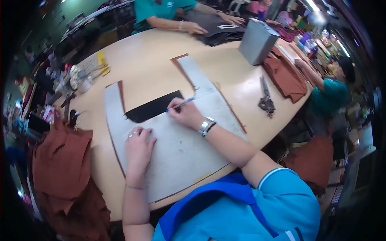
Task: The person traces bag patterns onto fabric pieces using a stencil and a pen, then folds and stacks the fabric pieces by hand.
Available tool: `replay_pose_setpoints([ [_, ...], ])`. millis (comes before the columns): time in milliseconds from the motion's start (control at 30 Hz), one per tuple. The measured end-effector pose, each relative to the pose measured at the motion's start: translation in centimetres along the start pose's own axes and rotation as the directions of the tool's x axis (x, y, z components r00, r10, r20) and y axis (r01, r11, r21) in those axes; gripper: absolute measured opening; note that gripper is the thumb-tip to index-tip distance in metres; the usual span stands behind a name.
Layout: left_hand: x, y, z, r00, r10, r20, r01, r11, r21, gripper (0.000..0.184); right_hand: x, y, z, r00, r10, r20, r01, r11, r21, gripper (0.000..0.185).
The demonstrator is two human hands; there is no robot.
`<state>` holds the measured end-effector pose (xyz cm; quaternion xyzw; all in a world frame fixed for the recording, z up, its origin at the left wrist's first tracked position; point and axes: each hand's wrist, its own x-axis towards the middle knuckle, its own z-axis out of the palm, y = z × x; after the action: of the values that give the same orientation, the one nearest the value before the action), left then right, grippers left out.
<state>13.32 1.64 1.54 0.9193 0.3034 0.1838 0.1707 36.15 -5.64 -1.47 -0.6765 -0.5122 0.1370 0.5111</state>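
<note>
A large grey pattern template (181, 146) lies flat on the table, with reddish-brown leather (183, 68) showing along its edges. In its notch sits a black curved piece (155, 106). My right hand (185, 114) is closed round a pen (185, 102) with a blue end, its tip at the lower edge of the black piece. Flat on the template's left side rests my left hand (138, 145), its fingers a little apart and holding nothing. To the right of the template lie dark scissors (265, 98).
Brown leather pieces hang over the table's left edge (64, 160); more lie folded at right (287, 76). A grey metal block (257, 42) stands at the back right. Across the table (140, 52), a person in green handles dark sheets (221, 34). Another works at right.
</note>
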Motion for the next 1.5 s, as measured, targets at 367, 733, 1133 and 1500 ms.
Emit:
replay_pose_setpoints([
  [367, -0.5, -1.3, 0.5, 0.978, -0.203, 0.04, 0.192, 0.962, 0.193, 0.071, 3.4, -2.5, 5.0, 0.995, 0.059, 0.077, -0.081, 0.942, 0.325, 0.012],
  [733, -0.2, -1.2, 0.4, 0.974, -0.214, 0.071, 0.196, 0.96, 0.202, 0.071, 6.1, -2.1, 12.1, 0.977, -0.092, 0.19, 0.044, 0.969, 0.241, 0.017],
  [1133, -0.3, -0.8, 0.2, 0.969, -0.228, 0.099, 0.208, 0.962, 0.178, 0.071, 6.2, -3.0, 11.6, 0.972, -0.144, 0.188, 0.119, 0.984, 0.136, 0.016],
  [1500, -0.2, -0.4, -0.1, 0.957, -0.263, 0.12, 0.236, 0.951, 0.2, 0.07, 4.1, 6.1, -6.2, 0.956, 0.05, -0.29, -0.011, 0.991, 0.135, 0.006],
])
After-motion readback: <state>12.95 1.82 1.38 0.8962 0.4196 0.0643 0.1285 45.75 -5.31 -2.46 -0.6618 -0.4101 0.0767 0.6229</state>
